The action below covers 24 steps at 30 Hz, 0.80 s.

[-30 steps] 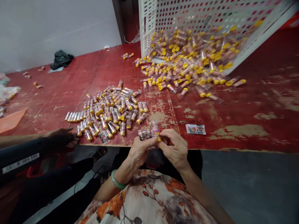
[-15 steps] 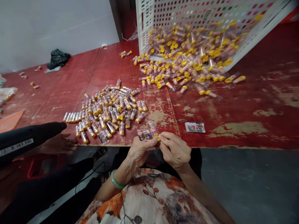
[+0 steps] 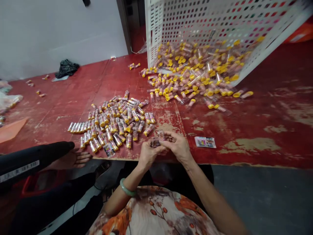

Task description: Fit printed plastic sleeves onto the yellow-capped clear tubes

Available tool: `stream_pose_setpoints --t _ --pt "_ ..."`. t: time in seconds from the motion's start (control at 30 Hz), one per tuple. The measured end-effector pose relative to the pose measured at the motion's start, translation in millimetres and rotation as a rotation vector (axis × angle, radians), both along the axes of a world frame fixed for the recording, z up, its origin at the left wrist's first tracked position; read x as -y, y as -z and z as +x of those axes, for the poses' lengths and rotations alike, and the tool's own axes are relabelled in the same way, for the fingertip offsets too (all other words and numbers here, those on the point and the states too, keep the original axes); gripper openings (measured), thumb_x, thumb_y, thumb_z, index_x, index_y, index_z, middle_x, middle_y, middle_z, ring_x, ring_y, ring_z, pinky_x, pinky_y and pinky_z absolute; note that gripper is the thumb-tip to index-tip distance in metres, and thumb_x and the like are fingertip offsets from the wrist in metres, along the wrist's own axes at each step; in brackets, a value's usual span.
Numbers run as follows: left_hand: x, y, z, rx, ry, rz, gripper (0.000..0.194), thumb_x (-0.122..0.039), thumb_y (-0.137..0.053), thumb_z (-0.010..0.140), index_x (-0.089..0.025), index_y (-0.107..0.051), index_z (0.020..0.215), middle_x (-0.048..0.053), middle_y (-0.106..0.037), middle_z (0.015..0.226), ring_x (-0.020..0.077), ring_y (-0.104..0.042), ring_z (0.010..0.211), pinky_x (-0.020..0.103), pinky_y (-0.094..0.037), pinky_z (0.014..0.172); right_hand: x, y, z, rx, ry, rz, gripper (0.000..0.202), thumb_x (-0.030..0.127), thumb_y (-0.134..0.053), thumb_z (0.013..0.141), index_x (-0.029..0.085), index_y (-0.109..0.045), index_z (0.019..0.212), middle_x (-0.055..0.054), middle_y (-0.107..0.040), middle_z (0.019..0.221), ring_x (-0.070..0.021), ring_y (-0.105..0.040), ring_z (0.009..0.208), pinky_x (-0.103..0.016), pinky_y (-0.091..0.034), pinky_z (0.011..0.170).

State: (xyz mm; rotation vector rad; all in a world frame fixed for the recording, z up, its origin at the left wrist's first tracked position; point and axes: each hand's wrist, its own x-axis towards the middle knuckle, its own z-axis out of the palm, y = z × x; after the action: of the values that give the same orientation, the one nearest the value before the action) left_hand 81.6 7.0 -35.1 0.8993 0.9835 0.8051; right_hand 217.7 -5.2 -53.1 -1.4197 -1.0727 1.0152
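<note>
Near the table's front edge, my left hand (image 3: 149, 154) holds small printed labels (image 3: 155, 142) between thumb and fingers. My right hand (image 3: 178, 146) is closed against them from the right, its fingers on a small clear piece (image 3: 160, 134) that I cannot make out well. To the left lies a pile of labelled tubes with yellow caps (image 3: 117, 119), some in a row. A printed sheet (image 3: 109, 150) rests at that pile's front edge. Right of my hands is a stack of labels (image 3: 205, 142).
A tipped white basket (image 3: 154, 36) spills yellow-capped tubes (image 3: 193, 78) at the back right. Another person's hand (image 3: 79, 158) and a black device (image 3: 36, 160) are at the left. A black bag (image 3: 67, 68) sits by the wall, an orange sheet (image 3: 12, 130) at far left.
My right fingers have moved up and over the labels, and the piece between my hands now stands lower. The whole view has shifted, so the table appears slightly lower.
</note>
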Motion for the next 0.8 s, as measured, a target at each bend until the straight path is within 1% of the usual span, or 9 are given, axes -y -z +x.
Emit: stream_pose_setpoints --t 0.13,0.2,0.3,0.4,0.47,0.53,0.6,0.7,0.8 --pt "-9.8 -2.6 1.9 -0.042 -0.191 -0.044 0.045 -0.045 -0.082 0.052 -0.010 -0.066 0.075 0.004 -0.066 0.058 0.0146 -0.061 0.046 0.026 -0.052 0.047 -50.7 13.2 10.9 0.205 0.097 -0.086 0.038 0.040 -0.059 0.066 0.011 -0.068 0.088 -0.006 -0.067 0.067 -0.0169 -0.060 0.057 -0.027 -0.045 0.052" --pt "-10.7 -8.3 -3.0 0.012 -0.281 -0.089 0.043 -0.044 -0.080 0.057 -0.010 -0.064 0.076 0.004 -0.067 0.060 0.0131 -0.061 0.046 0.023 -0.051 0.045 -72.6 16.7 11.3 0.320 0.121 -0.112 0.034 0.040 -0.059 0.065 0.011 -0.068 0.080 -0.005 -0.064 0.061 -0.0155 -0.056 0.053 -0.025 -0.040 0.049" --pt "-9.9 -18.0 -14.3 0.152 -0.296 -0.225 0.034 -0.037 -0.075 0.066 -0.008 -0.063 0.079 0.006 -0.067 0.063 0.0149 -0.065 0.053 0.023 -0.053 0.048 -94.7 15.8 -1.0 0.508 0.080 -0.135 0.027 0.041 -0.064 0.063 0.015 -0.068 0.070 -0.002 -0.062 0.057 -0.0145 -0.054 0.054 -0.024 -0.036 0.050" --pt "-8.4 -25.3 -25.5 0.250 -0.300 -0.349 0.024 -0.029 -0.065 0.074 -0.007 -0.063 0.082 0.009 -0.069 0.069 0.0194 -0.068 0.062 0.028 -0.057 0.055 -105.3 7.3 -4.2 0.681 0.029 -0.148 0.033 0.049 -0.064 0.067 0.016 -0.068 0.065 -0.003 -0.062 0.058 -0.0151 -0.055 0.056 -0.024 -0.036 0.052" --pt "-5.8 -27.6 -30.8 0.271 -0.284 -0.357 0.020 -0.024 -0.061 0.075 -0.007 -0.063 0.087 0.010 -0.070 0.075 0.0215 -0.069 0.067 0.030 -0.058 0.057 -109.1 -1.2 15.6 0.800 0.063 -0.157 0.036 0.049 -0.056 0.076 0.016 -0.070 0.073 -0.008 -0.065 0.069 -0.0180 -0.058 0.065 -0.026 -0.038 0.058" --pt "-1.5 -27.9 -32.7 0.251 -0.245 -0.336 0.020 -0.021 -0.063 0.075 -0.008 -0.062 0.090 0.011 -0.071 0.080 0.0218 -0.070 0.068 0.028 -0.057 0.054 -113.1 -8.7 53.1 0.923 0.136 -0.172 0.033 0.038 -0.048 0.084 0.015 -0.070 0.090 -0.014 -0.066 0.089 -0.0228 -0.059 0.079 -0.030 -0.041 0.066" --pt "3.9 -26.5 -30.9 0.228 -0.204 -0.299 0.023 -0.022 -0.068 0.073 -0.009 -0.062 0.090 0.011 -0.071 0.084 0.0211 -0.069 0.068 0.026 -0.057 0.052 -118.4 -11.8 97.0 1.040 0.166 -0.189 0.031 0.024 -0.048 0.081 0.014 -0.067 0.105 -0.019 -0.060 0.107 -0.0280 -0.057 0.093 -0.035 -0.041 0.073" --pt "10.3 -22.9 -24.0 0.247 -0.164 -0.257 0.027 -0.025 -0.073 0.070 -0.008 -0.063 0.088 0.012 -0.071 0.086 0.0213 -0.069 0.072 0.028 -0.058 0.058 -126.8 -5.9 148.2 1.201 0.083 -0.199 0.032 0.013 -0.050 0.075 0.015 -0.068 0.102 -0.019 -0.056 0.110 -0.0303 -0.054 0.098 -0.037 -0.041 0.074" --pt "12.6 -19.3 -18.4 0.256 -0.133 -0.275 0.029 -0.028 -0.075 0.069 -0.007 -0.064 0.085 0.012 -0.071 0.083 0.0222 -0.069 0.073 0.031 -0.059 0.063 -130.0 3.8 170.5 1.245 -0.004 -0.153 0.030 0.009 -0.049 0.073 0.017 -0.068 0.095 -0.016 -0.056 0.107 -0.0259 -0.054 0.093 -0.034 -0.040 0.072"
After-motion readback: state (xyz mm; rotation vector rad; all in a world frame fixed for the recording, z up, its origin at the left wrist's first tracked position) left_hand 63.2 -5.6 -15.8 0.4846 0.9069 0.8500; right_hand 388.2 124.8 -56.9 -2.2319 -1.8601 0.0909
